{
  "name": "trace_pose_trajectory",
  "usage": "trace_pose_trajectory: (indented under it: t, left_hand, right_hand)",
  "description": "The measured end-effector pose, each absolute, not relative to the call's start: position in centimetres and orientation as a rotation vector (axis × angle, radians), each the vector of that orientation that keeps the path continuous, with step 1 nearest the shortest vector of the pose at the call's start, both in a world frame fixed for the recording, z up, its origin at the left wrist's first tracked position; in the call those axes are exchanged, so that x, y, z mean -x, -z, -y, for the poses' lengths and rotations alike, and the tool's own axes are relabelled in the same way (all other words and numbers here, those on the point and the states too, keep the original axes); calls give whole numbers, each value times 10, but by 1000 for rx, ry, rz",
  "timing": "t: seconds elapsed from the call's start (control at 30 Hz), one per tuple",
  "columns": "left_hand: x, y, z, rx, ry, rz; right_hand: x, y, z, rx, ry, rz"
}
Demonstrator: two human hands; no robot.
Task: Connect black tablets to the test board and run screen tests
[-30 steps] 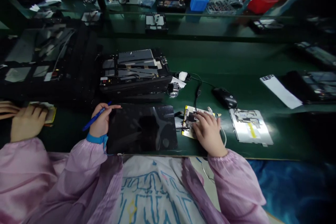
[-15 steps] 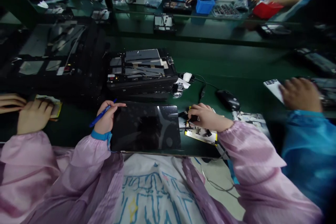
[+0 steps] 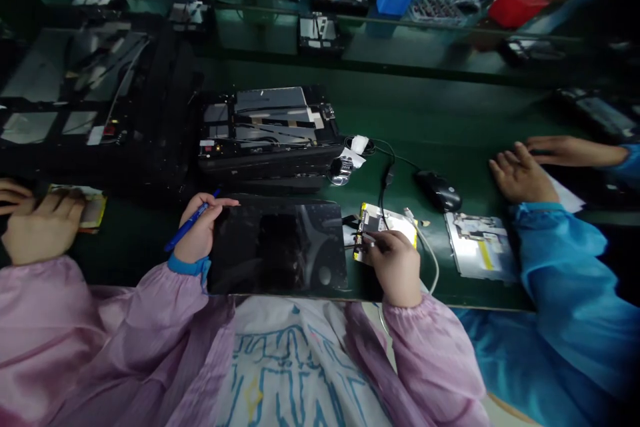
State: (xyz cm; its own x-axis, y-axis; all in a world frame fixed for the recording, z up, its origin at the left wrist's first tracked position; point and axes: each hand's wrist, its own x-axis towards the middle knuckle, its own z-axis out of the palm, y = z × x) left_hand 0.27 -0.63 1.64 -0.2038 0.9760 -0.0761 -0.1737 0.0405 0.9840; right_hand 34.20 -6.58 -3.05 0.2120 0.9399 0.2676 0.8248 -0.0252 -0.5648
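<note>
Blue pen (image 3: 190, 223) in left hand (image 3: 197, 239) (screen (image 3: 277, 250) alongside).

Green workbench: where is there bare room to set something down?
Bare workbench lies behind the black computer mouse, right of the stacked black devices. It's crowded around the person's right hand, between the glossy black screen and silver metal plate.

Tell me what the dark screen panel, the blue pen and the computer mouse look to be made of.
Screen panel: glossy glass or clear plastic, judging by its reflections.
Blue pen: probably plastic, given its evenly coloured, slim body.
Computer mouse: likely black plastic, smooth, with highlights on its curved shell.
</note>
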Motion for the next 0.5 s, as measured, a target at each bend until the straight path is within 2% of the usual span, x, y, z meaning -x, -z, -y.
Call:
trace_pose_trajectory:
  t: [0.5]
  left_hand:
    - [-2, -16, 8, -956, -1413, -1236]
  right_hand:
    - [-325, 33, 65, 2014, -72, 1612]
